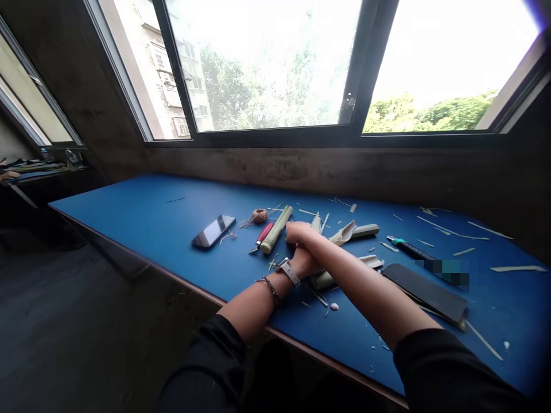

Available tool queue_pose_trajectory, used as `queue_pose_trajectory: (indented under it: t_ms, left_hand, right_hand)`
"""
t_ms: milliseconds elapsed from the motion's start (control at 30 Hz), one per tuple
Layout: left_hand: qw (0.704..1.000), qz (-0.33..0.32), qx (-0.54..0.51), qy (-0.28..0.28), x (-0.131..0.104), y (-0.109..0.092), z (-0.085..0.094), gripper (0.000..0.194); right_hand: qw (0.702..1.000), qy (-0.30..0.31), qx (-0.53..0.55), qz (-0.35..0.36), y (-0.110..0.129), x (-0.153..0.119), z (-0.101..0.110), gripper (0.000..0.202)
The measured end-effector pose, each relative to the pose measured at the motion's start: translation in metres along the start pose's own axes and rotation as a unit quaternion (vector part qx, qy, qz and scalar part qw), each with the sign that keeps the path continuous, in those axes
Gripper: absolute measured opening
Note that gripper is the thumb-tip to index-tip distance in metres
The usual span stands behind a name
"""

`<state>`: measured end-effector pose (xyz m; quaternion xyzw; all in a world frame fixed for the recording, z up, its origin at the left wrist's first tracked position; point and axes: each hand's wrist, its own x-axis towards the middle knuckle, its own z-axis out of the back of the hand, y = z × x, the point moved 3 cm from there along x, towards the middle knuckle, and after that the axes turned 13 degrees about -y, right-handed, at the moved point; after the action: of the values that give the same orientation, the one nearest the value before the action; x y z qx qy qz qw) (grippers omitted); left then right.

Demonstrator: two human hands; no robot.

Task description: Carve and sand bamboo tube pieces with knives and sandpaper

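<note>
My right hand reaches across to the left, its fingers curled into a fist beside a bamboo tube. Anything inside that fist is hidden. Under my right forearm lies my left hand, with a watch on the wrist; its fingers are out of sight. Split bamboo shows just beyond the crossed arms, and another bamboo piece pokes out below them. A red-handled cutting tool rests along the left side of the tube.
A phone and a twine ball lie on the blue table. To the right are a black-and-green utility knife, a dark flat block and scattered bamboo slivers. The table's front edge runs beneath my forearms.
</note>
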<state>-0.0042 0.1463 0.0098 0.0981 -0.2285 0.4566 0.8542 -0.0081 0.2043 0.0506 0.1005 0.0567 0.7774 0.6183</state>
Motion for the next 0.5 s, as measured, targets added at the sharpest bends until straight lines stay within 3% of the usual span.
queue_pose_trajectory:
  t_ms: [100,233,300,367,433,500]
  left_hand:
    - [0.999,0.018,-0.046,-0.001,0.000,-0.004,0.008,0.029]
    - [0.988,0.054,-0.141,-0.035,0.001,-0.005,0.023,0.032]
    - [0.984,0.048,-0.163,-0.052,0.003,-0.005,0.029,0.031]
    - [0.979,0.039,-0.187,-0.073,0.005,-0.005,0.034,0.031]
    - [0.973,0.032,-0.210,-0.088,0.007,-0.006,0.037,0.033]
    - [0.968,0.029,-0.231,-0.089,0.008,-0.009,0.039,0.035]
  right_hand:
    - [0.994,-0.063,0.092,-0.019,-0.008,0.003,0.015,0.036]
    - [0.954,-0.212,0.211,-0.019,-0.036,-0.013,0.063,0.039]
    - [0.918,-0.282,0.278,0.002,-0.065,-0.038,0.091,0.038]
    - [0.854,-0.362,0.369,0.057,-0.102,-0.076,0.117,0.045]
    - [0.847,-0.416,0.327,0.057,-0.143,-0.118,0.130,0.050]
    - [0.867,-0.447,0.222,-0.002,-0.181,-0.156,0.131,0.041]
